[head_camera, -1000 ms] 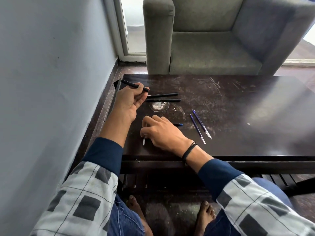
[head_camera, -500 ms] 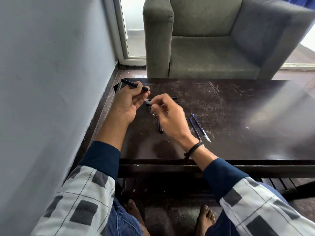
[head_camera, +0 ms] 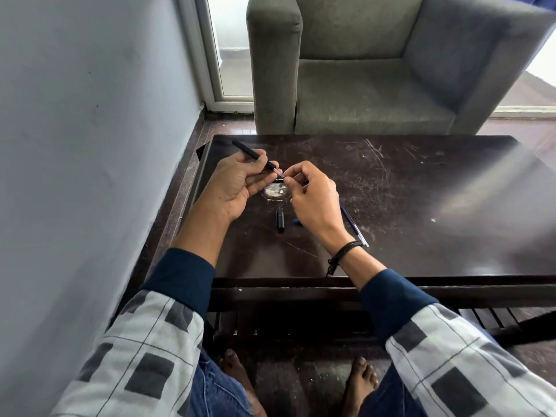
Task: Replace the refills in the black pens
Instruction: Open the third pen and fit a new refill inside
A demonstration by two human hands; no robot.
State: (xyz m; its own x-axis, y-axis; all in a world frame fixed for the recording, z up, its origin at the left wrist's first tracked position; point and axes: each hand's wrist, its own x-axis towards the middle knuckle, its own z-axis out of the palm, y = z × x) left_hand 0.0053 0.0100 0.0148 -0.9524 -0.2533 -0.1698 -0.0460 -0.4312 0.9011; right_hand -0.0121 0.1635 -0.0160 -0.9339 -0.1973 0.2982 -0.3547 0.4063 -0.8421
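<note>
right hand [head_camera: 313, 200] up off table [head_camera: 421, 206], now pinching probable refill [head_camera: 279, 173] at open end of black pen [head_camera: 252, 153] gripped by left hand [head_camera: 234, 185], table's 11 o'clock: insertion starting. cap [head_camera: 280, 219] lies at hands' 6 o'clock.
</note>
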